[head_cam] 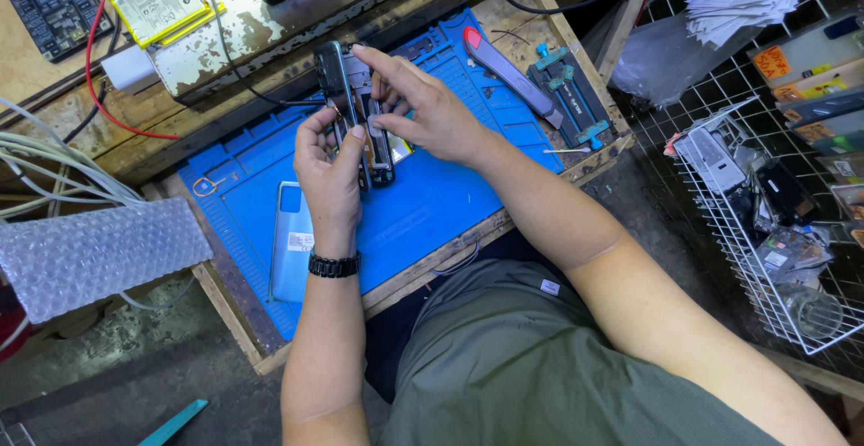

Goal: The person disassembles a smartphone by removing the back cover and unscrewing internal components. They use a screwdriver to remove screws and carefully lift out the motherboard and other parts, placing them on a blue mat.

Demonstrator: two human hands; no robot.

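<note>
1. A sheet of bubble wrap [97,255] lies at the far left, just off the left edge of the blue work mat [423,207]; white cables [54,171] run above it.
2. The mat covers most of a worn wooden board [229,297], whose bare rim shows along the near and right sides. The near part of the mat, right of the back cover, is open.
3. A light blue phone back cover [292,243] lies flat on the mat, partly under the left wrist with its black bracelet [334,265].
4. The left hand [328,171] is closed around the lower part of an opened phone [360,108], held tilted above the middle of the mat, inner side up.
5. The right hand [427,108] grips the same phone from the right, thumb and fingers pinched on its frame, forefinger stretched across the top.
6. A grey pry tool with a red tip [508,72] and a teal-clamped holder [567,95] lie at the mat's right edge.
7. At the far right, a white wire basket [733,239] holds phone parts and small plastic bags, all jumbled together.
</note>
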